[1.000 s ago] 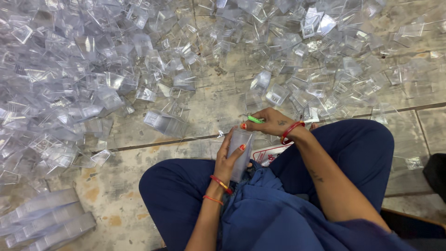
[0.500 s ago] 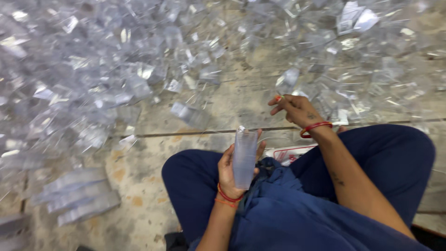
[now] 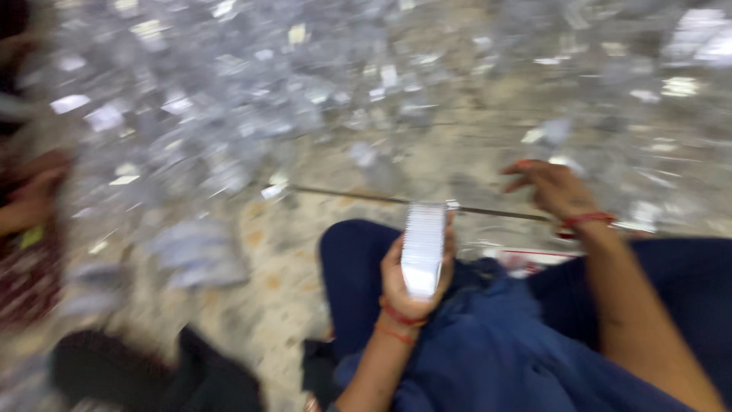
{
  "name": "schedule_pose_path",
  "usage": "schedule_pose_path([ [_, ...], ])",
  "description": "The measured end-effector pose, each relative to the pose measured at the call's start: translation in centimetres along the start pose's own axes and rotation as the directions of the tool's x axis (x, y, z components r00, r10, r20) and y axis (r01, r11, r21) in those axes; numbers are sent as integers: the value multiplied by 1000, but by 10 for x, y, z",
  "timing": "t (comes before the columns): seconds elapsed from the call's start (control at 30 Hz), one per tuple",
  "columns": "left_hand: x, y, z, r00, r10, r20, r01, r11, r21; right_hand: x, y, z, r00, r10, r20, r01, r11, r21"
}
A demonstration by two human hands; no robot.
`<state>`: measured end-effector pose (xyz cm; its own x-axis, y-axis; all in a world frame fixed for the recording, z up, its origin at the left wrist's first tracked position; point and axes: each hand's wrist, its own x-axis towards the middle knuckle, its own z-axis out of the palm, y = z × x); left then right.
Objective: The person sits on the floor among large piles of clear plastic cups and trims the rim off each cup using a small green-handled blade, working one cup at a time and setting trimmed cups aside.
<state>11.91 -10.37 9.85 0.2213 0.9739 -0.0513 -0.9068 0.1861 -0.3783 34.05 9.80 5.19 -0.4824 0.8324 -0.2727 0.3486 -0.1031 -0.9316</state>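
My blue-clad lap fills the near edge of the view, legs folded on the floor. Just above it my left hand is clenched around a tall stack of clear plastic pieces, nested one into another and held upright, its top level with my fingertips. Red threads circle that wrist. The picture is blurred, so I cannot tell whether these pieces are lids or small containers, nor whether anything sits inside them.

Farther out and to the right, my right hand reaches over the floor, its fingers loosely spread and curled downward, grasping nothing that I can make out. It hovers at the near edge of the scattered clear plastic. A red band sits on that wrist too.

A dark seam runs across the speckled floor just beyond the stack. To the left lies a smaller bundle of clear pieces, well apart from my hands. Beyond everything, a broad heap of loose clear plastic pieces covers the floor to the far edge.
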Motion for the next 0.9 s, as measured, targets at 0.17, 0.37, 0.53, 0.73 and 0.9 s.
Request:
schedule_pose_path([
  [0.17,-69,50,35,930,365,40,-365,931,17,0,-1,1,996,74,-38,-71,995,75],
  [0.37,-161,87,84,836,524,162,-528,849,-17,15,15,11,1000,-3,-12,3,1000,-2],
  [0.53,-178,73,93,772,579,263,-600,800,0,34,27,17,990,132,45,-125,984,-128],
  [0.73,-187,64,101,745,574,339,-578,810,-102,28,29,32,993,106,56,-92,972,-214],
  [0.9,-213,96,72,736,666,120,-668,743,-31,18,26,38,987,151,46,-136,962,-237],
])
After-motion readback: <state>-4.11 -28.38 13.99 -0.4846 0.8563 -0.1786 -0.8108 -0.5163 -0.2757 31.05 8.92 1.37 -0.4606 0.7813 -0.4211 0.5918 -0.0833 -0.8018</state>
